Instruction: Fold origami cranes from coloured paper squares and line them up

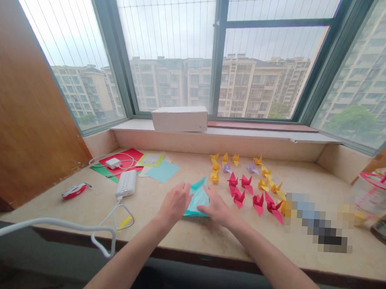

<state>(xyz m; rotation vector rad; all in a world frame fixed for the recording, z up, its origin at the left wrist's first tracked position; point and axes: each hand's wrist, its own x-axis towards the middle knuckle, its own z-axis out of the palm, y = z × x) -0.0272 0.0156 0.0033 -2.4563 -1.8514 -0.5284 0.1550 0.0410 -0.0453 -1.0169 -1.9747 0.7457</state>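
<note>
The teal paper (197,198) is sitting partly folded on the countertop (187,231), pretty much dead centre in front of the person, with one pointy flap sticking up at the back. Both hands are on it. The right hand (218,209) lies flat and spread out, fingers pressing the sheet down, I'd guess so it doesn't slide or spring back. The left hand (175,202) is curled over the left edge, but honestly I can't tell if it's pinching a flap or just resting there. Both forearms come in low and angle toward each other, wrists near the counter. Just right of the paper are the folded red cranes (238,195), with yellow cranes (215,165) behind. Off to the left: a white power bank (126,183) and spare coloured sheets (162,171).
</note>
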